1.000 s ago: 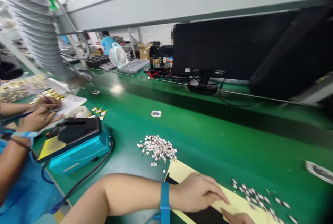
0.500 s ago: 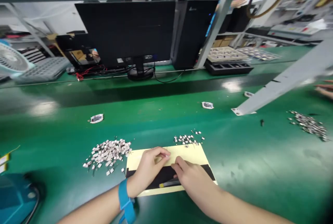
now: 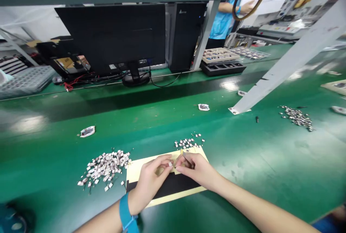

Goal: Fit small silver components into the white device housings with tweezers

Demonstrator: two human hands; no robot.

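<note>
My left hand (image 3: 151,179), with a blue wristband, pinches a small white square component (image 3: 170,163) with a thin dark lead between thumb and fingertips. Close beside it, my right hand (image 3: 197,168) is closed around a slim dark tool with a yellow end (image 3: 182,151); its exact kind is hard to make out. The fingertips of both hands nearly meet over a pale yellow sheet (image 3: 137,168), which carries a wide black strip (image 3: 173,187). A large pile of similar white components (image 3: 106,168) lies left of the sheet, and a smaller pile (image 3: 186,143) at its far edge.
A slanted metal post (image 3: 283,63) stands on the green bench at right, near a pile of small metallic parts (image 3: 297,117). Small white-edged pieces (image 3: 203,107) lie farther back. Behind are a monitor (image 3: 113,38), a computer tower (image 3: 186,34), trays (image 3: 220,55) and a person in blue (image 3: 221,23).
The slim yellow-ended tool lay on the black strip before; now my right hand has it, raised toward the left fingertips. The view has shifted to the right.
</note>
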